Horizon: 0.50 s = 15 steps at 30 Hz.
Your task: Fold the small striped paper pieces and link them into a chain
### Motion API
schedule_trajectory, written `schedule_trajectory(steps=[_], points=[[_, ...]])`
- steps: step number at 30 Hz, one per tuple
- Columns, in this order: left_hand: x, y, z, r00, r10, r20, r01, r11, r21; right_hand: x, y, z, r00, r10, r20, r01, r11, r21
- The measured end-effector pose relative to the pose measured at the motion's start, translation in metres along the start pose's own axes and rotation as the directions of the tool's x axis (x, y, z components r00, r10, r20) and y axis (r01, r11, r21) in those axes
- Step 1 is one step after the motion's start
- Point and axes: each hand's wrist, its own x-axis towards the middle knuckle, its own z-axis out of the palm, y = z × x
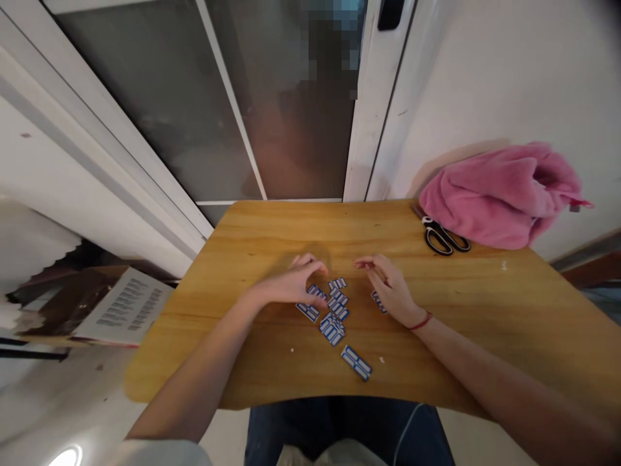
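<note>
Small flat pieces with blue edges and white bars (pixel 332 329) lie in a loose, overlapping group on the wooden table (pixel 272 236). Over the left part of this group is my left hand (pixel 294 285), its thumb and fingers apart in a C shape and its thumb above a few pieces (pixel 308 312). My right hand (pixel 388 288) is just right of the group, fingers stretched toward the left with nothing visible in them. Partly hidden beneath it lies another blue-edged piece (pixel 379 302). A separate piece (pixel 356 362) rests nearer the table's front edge.
Black-handled scissors (pixel 444 238) lie at the back right beside a pink plush cloth or bag (pixel 504 194). A sliding door with dark panes (pixel 291 142) stands behind the table. To the left, lower down, is a cardboard box (pixel 87 304) with a printed sheet (pixel 123 307).
</note>
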Motion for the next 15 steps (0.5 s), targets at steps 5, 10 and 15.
schedule_trajectory(steps=[5,10,15], points=[[-0.007,-0.008,-0.004,0.975,-0.065,0.211,0.047,0.995,0.091,0.002,0.012,0.006,0.962,0.269,-0.047,-0.25,0.938,0.238],[0.0,-0.012,0.006,0.969,-0.03,0.244,0.009,0.996,0.083,0.007,0.012,0.02,0.923,0.381,-0.05,-0.285,0.765,0.577],[0.005,-0.004,0.014,0.967,-0.013,0.254,-0.003,0.998,0.063,0.009,-0.002,0.029,0.916,0.373,0.15,-0.338,0.514,0.789]])
